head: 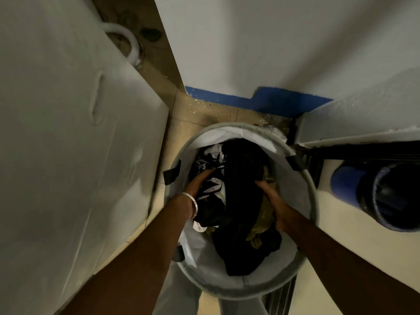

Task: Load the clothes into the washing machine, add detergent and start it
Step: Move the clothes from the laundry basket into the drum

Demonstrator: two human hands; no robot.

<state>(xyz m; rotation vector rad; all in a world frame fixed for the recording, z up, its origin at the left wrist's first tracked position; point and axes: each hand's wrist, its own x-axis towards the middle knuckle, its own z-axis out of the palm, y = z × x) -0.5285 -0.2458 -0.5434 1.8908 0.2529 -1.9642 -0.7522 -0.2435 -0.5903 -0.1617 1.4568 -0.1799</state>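
A round grey laundry basket [302,176] with a white lining stands on the floor below me. Inside lies a heap of clothes [241,201]: mostly black cloth, a black-and-white patterned piece on the left, an olive piece on the right. My left hand [200,180], with a metal bangle on the wrist, reaches into the left side and its fingers dig into the patterned cloth. My right hand [275,201] presses into the right side, fingers closed around black and olive cloth. A white appliance side [68,144], perhaps the washing machine, fills the left.
A white wall with a blue skirting strip [261,101] stands just behind the basket. At the right is a white ledge [354,123] and a dark blue cylindrical container [386,196]. A white hose [129,39] curls on the tiled floor at the upper left. The space is narrow.
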